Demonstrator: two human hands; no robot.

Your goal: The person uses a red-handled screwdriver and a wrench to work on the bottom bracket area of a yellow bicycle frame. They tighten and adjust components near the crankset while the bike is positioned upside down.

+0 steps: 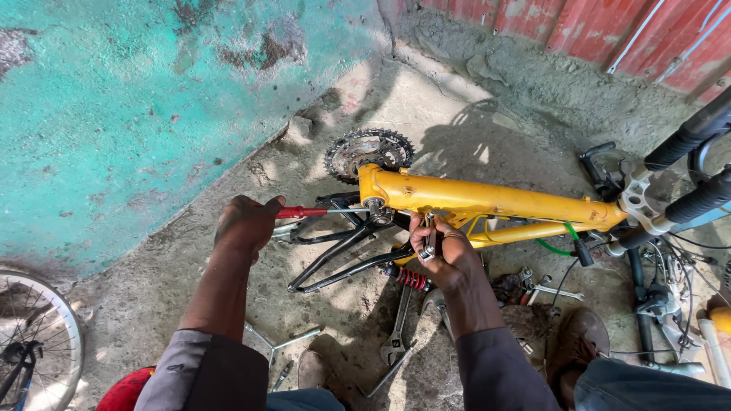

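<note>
A yellow bicycle frame [487, 199] lies on its side on the concrete, with a toothed chainring [368, 151] at its bottom bracket [375, 205]. My left hand [245, 222] grips a red-handled tool [303, 212] whose shaft points toward the bottom bracket. My right hand [442, 251] holds a small metal wrench or socket piece [429, 242] just below the yellow tube. Black rear stays [343, 255] and a red coil spring [411, 278] lie under the frame.
Spanners and an adjustable wrench [396, 335] are scattered on the ground by my feet. A black suspension fork [689, 171] is at the right, a spoked wheel [38, 342] at bottom left. A turquoise wall [137, 106] rises at left.
</note>
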